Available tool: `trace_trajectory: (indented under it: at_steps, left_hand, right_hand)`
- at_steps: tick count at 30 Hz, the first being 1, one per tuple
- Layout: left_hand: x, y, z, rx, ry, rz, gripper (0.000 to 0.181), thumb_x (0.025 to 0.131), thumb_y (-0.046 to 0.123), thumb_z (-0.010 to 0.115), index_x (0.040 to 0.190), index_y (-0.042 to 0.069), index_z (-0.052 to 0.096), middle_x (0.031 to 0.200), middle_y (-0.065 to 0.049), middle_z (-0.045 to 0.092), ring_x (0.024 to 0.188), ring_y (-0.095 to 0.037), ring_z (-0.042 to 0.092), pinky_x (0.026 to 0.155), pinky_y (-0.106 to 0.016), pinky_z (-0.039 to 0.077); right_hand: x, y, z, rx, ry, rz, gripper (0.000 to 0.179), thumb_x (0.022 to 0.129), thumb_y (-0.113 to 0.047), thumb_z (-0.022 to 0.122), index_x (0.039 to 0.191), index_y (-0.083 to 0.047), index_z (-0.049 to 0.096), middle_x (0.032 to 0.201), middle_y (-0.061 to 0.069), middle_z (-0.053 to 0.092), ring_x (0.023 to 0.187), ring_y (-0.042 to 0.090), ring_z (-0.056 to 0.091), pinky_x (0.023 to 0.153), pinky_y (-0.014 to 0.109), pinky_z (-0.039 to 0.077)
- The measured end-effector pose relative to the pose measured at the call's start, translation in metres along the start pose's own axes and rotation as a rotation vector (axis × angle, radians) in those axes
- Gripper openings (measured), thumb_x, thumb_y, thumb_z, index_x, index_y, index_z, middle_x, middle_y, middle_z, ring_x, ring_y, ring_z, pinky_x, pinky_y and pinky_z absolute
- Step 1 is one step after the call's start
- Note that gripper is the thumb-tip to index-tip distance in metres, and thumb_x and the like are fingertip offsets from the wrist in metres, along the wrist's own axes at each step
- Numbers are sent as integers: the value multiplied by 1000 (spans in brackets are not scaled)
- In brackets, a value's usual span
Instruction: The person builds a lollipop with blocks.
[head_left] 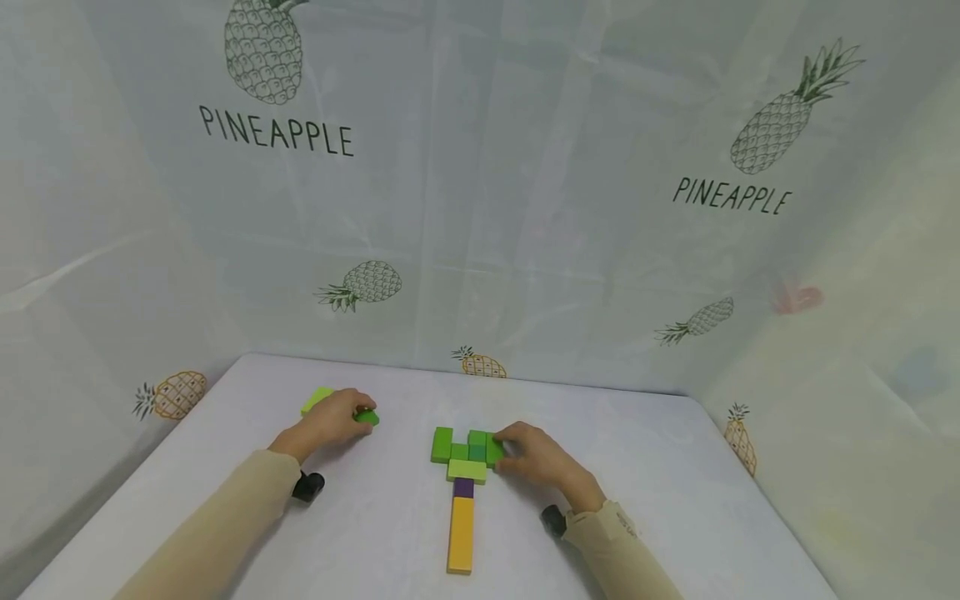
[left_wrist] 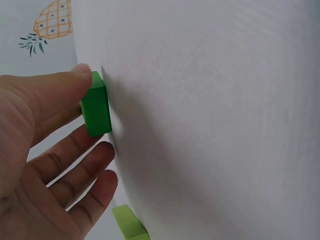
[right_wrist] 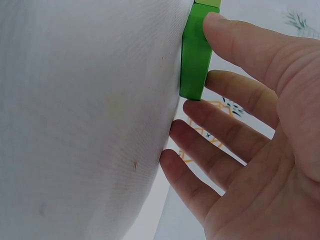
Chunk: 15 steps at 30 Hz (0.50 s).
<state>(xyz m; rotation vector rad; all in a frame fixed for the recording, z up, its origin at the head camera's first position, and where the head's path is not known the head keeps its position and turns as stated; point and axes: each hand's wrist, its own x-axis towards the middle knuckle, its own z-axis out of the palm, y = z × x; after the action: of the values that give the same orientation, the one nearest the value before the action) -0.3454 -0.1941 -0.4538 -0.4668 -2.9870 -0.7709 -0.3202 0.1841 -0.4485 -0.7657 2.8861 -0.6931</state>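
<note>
On the left of the table my left hand (head_left: 333,421) pinches a green block (left_wrist: 96,107) between thumb and fingers, low over the cloth. A light green block (head_left: 317,398) lies just beyond that hand. Farther right, my right hand (head_left: 546,458) holds another green block (right_wrist: 196,55) at its ends with thumb and index finger; its other fingertips rest near the table. That block is the right edge of a flat arrangement: a green block (head_left: 442,444) at left, smaller green blocks (head_left: 477,452) between, a light green bar (head_left: 467,472), a purple block (head_left: 463,488) and a long yellow-orange block (head_left: 461,536).
A white cloth covers the table (head_left: 375,533). Behind and at both sides hangs a pale curtain (head_left: 495,208) printed with pineapples. Dark wrist cameras (head_left: 307,486) sit on both wrists, close over the table.
</note>
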Motion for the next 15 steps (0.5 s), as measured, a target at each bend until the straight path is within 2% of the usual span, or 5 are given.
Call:
trace_trajectory:
  at_steps: [8,11,15]
  left_hand:
    - [-4,1,1,-6,-27,-3,41,79,12,77,117,5,64,104,-9,62,93,-22,57,82,-41,50]
    - [-5,2,0,-13,-37,-11,42,78,12,78,117,6,64,103,-8,61,92,-21,57,82,-41,50]
    - [-5,2,0,-13,-50,7,42,77,11,79,116,5,64,99,-7,61,90,-21,56,82,-42,49]
  right_hand:
    - [0,-3,0,0,-9,4,47,84,-28,74,125,-9,61,125,4,58,119,24,51,103,44,40]
    - [0,-4,-1,-2,-10,1,47,84,-27,74,125,-9,61,125,4,58,119,24,51,103,45,40]
    - [0,-3,-1,1,-10,-5,47,84,-27,74,125,-8,62,125,5,59,118,24,51,103,45,40]
